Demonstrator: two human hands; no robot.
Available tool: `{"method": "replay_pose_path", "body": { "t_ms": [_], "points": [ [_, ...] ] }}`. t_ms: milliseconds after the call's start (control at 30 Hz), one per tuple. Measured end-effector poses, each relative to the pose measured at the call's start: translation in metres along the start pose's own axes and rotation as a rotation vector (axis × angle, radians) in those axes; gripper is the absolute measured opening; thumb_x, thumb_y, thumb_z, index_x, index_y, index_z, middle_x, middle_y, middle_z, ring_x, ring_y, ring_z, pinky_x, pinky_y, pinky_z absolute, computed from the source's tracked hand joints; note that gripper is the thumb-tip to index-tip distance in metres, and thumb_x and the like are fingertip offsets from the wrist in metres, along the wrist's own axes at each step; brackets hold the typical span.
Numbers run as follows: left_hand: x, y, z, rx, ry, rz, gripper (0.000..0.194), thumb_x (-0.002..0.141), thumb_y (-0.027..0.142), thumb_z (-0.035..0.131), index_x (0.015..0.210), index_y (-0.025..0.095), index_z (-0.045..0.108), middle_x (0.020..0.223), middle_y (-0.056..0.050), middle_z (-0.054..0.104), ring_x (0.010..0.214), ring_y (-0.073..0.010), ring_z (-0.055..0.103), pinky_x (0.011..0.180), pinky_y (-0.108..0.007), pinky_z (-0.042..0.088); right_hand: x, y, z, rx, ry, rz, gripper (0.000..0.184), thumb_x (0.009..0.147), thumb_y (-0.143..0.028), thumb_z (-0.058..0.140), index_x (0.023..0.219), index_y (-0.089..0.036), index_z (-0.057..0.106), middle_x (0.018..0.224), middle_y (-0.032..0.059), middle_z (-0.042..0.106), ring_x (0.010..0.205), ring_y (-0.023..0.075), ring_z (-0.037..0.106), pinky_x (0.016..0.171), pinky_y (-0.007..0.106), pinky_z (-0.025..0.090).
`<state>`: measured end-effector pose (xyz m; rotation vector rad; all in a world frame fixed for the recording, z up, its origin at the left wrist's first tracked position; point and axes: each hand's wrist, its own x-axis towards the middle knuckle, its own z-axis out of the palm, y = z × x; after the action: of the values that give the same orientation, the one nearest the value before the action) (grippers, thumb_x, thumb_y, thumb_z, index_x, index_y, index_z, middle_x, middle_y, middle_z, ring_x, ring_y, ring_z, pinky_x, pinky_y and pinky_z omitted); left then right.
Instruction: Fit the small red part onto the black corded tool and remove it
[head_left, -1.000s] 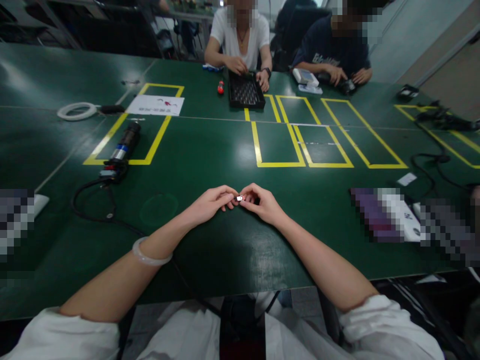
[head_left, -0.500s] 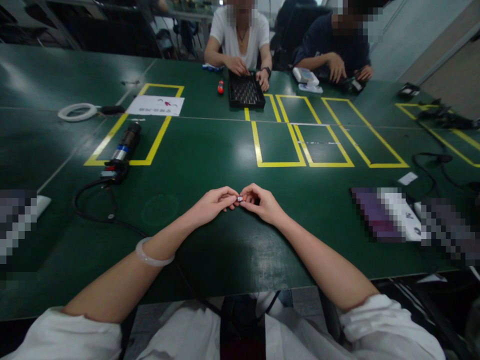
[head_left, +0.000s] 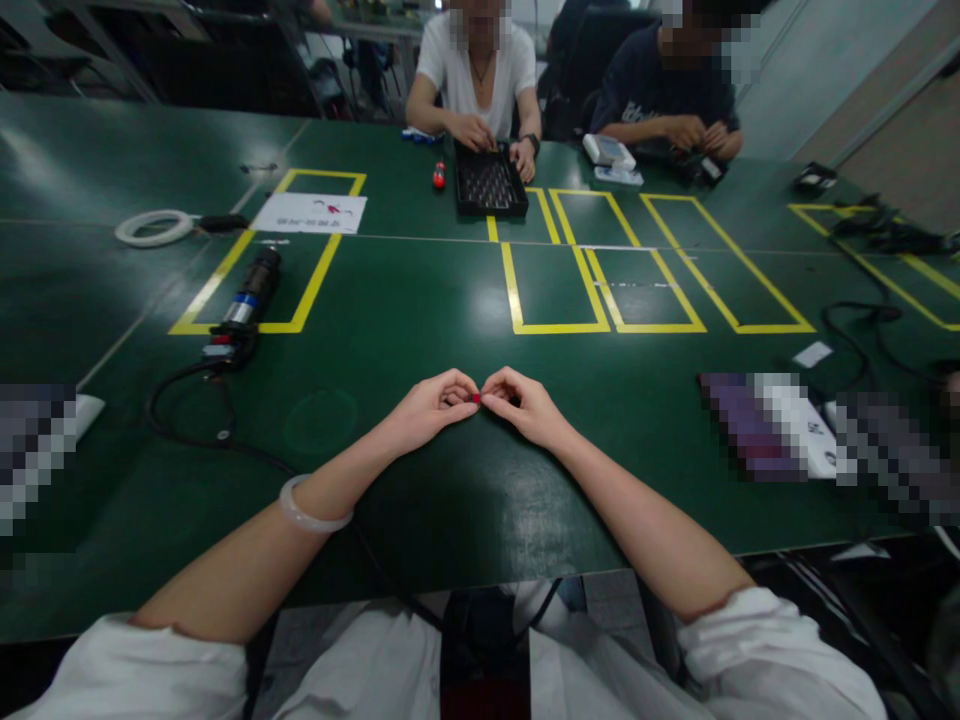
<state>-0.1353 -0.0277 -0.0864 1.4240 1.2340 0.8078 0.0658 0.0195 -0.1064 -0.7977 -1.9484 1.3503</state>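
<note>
Between my fingertips, over the near middle of the green table (head_left: pixel 420 520), is a tiny red part (head_left: pixel 476 398); its exact kind is too small to tell. My left hand (head_left: pixel 437 408) pinches it from the left with thumb and forefinger. From the right, my right hand (head_left: pixel 523 405) closes thumb and fingertips on the same part. The two hands meet at the fingertips, which hide most of the part. A pale bangle (head_left: pixel 315 508) circles my left wrist.
A black corded tool (head_left: pixel 251 290) lies at left, near a white sheet (head_left: pixel 311 212) and a white cable coil (head_left: pixel 154 228). Across the table, one person works at a black tray (head_left: pixel 491 190) beside a red object (head_left: pixel 439 175); another person handles a dark item. Pixelated items lie at right.
The small part between my fingers now shows a red face, where a whitish face with red showed before. My fingers have shifted slightly. Across the table, the right-hand person's hands have come together.
</note>
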Motion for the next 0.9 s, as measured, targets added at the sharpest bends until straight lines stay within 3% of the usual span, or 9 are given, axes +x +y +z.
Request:
{"method": "replay_pose_path", "body": {
  "t_ms": [900],
  "points": [
    [0.0009, -0.0020, -0.0030, -0.050, -0.003, 0.005, 0.032, 0.077, 0.034, 0.072, 0.098, 0.014, 0.057, 0.094, -0.005, 0.064, 0.083, -0.0139, 0.061, 0.081, -0.030, 0.048, 0.0018, 0.0040, 0.0013, -0.081, -0.011, -0.073, 0.013, 0.084, -0.023, 0.066, 0.095, -0.019, 0.061, 0.086, 0.0003, 0.060, 0.070, 0.0110, 0.056, 0.064, 0.025, 0.044]
  ]
}}
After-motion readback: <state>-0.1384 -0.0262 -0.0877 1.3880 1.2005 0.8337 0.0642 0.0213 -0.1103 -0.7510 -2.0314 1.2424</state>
